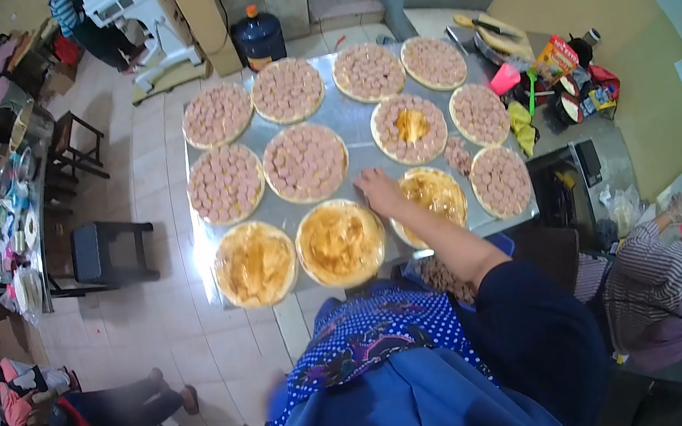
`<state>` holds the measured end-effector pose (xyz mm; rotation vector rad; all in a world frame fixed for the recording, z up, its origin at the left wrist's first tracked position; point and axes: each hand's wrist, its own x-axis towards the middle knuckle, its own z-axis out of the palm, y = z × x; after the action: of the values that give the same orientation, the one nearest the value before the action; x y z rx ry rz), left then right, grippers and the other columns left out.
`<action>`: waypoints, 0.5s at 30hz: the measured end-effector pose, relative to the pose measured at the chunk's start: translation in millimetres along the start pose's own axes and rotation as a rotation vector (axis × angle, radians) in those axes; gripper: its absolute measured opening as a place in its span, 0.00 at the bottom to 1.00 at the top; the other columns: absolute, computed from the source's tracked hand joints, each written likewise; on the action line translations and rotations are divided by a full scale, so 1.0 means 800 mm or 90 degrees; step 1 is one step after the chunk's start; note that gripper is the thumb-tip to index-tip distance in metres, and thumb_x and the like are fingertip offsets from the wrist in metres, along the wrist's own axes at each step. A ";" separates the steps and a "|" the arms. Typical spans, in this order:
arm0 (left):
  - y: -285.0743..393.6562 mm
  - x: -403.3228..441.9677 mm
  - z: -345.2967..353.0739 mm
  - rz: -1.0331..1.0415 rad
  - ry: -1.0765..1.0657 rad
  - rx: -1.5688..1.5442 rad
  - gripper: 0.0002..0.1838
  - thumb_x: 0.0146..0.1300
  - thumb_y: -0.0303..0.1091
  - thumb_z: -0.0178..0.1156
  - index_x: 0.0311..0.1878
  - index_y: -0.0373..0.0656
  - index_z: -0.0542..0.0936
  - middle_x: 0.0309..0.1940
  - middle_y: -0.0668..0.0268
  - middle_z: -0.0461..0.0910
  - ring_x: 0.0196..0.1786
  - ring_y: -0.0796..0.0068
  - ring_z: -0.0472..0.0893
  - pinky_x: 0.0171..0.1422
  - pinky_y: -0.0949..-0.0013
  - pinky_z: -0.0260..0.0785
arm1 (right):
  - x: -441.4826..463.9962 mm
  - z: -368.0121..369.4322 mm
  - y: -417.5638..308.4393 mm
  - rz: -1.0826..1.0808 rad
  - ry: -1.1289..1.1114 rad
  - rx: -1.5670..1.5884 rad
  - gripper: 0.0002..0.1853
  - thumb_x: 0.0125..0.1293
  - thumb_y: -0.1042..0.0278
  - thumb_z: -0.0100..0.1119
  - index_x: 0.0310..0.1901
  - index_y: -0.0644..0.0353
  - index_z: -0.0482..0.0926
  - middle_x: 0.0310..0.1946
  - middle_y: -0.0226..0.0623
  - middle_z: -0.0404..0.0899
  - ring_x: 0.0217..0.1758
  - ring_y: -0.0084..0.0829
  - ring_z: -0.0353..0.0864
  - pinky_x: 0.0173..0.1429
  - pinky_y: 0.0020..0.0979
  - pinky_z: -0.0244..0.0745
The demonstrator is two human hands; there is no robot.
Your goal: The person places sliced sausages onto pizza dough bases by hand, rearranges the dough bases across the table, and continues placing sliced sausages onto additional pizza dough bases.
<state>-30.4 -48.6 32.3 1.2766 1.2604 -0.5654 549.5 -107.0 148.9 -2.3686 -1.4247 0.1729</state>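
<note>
My right hand [376,188] is low over the metal table [360,152], between a round base covered with pink slices [305,162] and a sauced base [434,202] partly under my forearm. Its fingers look bent; whether they hold anything is too small to tell. Two more sauced bases, one at the left [255,263] and one in the middle [340,242], lie along the near edge. Another base [410,129] has slices round its rim and bare sauce in its centre. A small pile of slices [458,156] sits beside it. My left hand is not visible.
A tub of slices [441,279] stands at the near edge, by my apron. Packets [556,60] and a pink cup [504,79] are at the right. A blue water jug [258,39] stands behind the table. A person in stripes [653,270] is at the right; others are at the left.
</note>
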 end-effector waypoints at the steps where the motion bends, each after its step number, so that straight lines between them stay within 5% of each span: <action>1: 0.005 -0.001 -0.002 0.009 0.007 0.003 0.17 0.59 0.38 0.61 0.46 0.35 0.81 0.42 0.55 0.82 0.47 0.67 0.80 0.53 0.68 0.72 | -0.002 0.000 -0.001 -0.007 0.013 -0.004 0.09 0.59 0.73 0.47 0.39 0.58 0.78 0.43 0.41 0.72 0.51 0.47 0.69 0.54 0.43 0.70; 10: 0.035 0.007 -0.013 0.028 0.019 0.024 0.17 0.59 0.37 0.61 0.47 0.35 0.80 0.42 0.55 0.82 0.46 0.67 0.81 0.53 0.68 0.72 | 0.023 0.024 0.027 0.036 0.054 0.078 0.05 0.54 0.74 0.50 0.29 0.62 0.77 0.33 0.43 0.75 0.42 0.49 0.75 0.45 0.43 0.73; 13: 0.041 0.003 -0.014 0.023 0.012 -0.006 0.18 0.58 0.37 0.61 0.48 0.34 0.80 0.42 0.55 0.82 0.46 0.66 0.81 0.53 0.67 0.72 | 0.040 0.018 0.039 0.099 0.086 0.142 0.04 0.52 0.72 0.54 0.27 0.61 0.78 0.26 0.43 0.78 0.33 0.45 0.78 0.40 0.41 0.75; 15: 0.046 -0.008 -0.015 -0.003 0.047 0.005 0.18 0.59 0.38 0.61 0.47 0.34 0.80 0.42 0.55 0.82 0.46 0.66 0.81 0.52 0.67 0.72 | 0.043 0.000 0.054 0.213 0.084 0.283 0.04 0.52 0.75 0.59 0.30 0.62 0.80 0.23 0.35 0.80 0.25 0.31 0.80 0.32 0.31 0.76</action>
<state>-3.8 -29.4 54.2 1.3115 1.3225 -0.5311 601.7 -94.8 135.6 -2.1748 -0.8174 0.3711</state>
